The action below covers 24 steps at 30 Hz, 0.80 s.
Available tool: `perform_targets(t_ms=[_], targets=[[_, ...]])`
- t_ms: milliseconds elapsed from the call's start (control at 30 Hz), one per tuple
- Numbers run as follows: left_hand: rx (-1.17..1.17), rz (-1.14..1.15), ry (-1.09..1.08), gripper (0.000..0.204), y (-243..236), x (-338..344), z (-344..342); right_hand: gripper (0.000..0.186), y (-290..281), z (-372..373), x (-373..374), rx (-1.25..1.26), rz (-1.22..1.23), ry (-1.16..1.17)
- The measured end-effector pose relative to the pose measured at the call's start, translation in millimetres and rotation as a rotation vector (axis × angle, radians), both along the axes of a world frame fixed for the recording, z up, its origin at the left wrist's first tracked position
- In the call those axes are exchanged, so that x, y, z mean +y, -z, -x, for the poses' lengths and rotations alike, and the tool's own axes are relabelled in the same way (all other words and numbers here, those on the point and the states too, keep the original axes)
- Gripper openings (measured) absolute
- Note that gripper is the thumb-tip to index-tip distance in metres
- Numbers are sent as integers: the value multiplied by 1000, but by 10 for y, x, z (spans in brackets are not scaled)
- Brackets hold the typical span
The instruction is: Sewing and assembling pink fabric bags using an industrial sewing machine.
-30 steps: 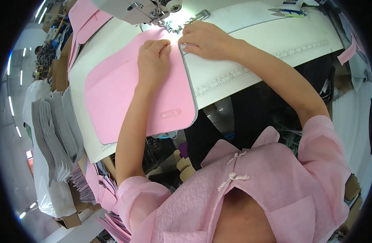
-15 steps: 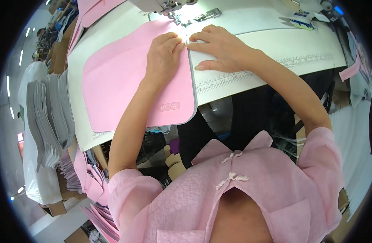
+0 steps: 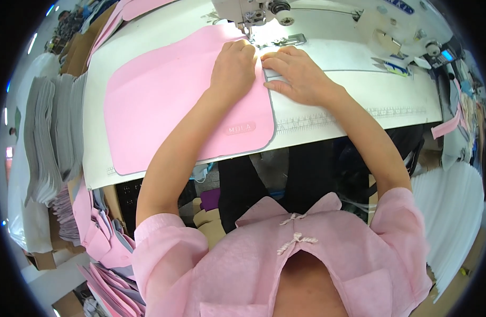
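Observation:
A large pink panel (image 3: 163, 100) with rounded corners and a thin grey border lies flat on the white sewing table. Its top right edge reaches the lit needle area of the sewing machine (image 3: 248, 11). My left hand (image 3: 233, 70) rests on the panel close to the needle, fingers curled and pressed on the material beside its right edge; the fingertips are partly hidden. At the same edge, just across from it, my right hand (image 3: 301, 76) touches the border with its bent fingers, thumb spread apart below. A bit of grey material shows between that thumb and the fingers.
A printed ruler (image 3: 354, 117) runs along the table's front. Snips (image 3: 392, 66) lie at the far right. Stacked grey sheets (image 3: 50, 132) stand on the left, above pink pieces (image 3: 108, 238). White sheets (image 3: 452, 211) are piled on the right.
The whole view has shifted, bringing more of the machine into sight. Relative to the machine, the panel has moved farther in under the needle area. Both hands stay at its right edge.

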<state>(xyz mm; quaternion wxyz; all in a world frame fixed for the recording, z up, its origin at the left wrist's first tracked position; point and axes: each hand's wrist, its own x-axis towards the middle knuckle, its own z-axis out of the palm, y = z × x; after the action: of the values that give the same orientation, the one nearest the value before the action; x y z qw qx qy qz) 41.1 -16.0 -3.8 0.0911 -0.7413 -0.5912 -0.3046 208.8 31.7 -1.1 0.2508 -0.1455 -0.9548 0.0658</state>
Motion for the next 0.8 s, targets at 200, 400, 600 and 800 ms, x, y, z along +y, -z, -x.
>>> perform_targets(t_ms=[200,400,600,800], targets=[[40,-83,6,11,37,91,78,27,-43,-26,-38,-21,68,15],[1,44,216,18,-202,-540,-62,27,-97,-308,-274,-32,3,-83],[76,181,283,26,-322,-1160,-91,24,-61,-326,-374,-40,-61,-118],[221,233,239,21,-466,-1245,-191,22,-57,-353,-461,-57,-49,-81]])
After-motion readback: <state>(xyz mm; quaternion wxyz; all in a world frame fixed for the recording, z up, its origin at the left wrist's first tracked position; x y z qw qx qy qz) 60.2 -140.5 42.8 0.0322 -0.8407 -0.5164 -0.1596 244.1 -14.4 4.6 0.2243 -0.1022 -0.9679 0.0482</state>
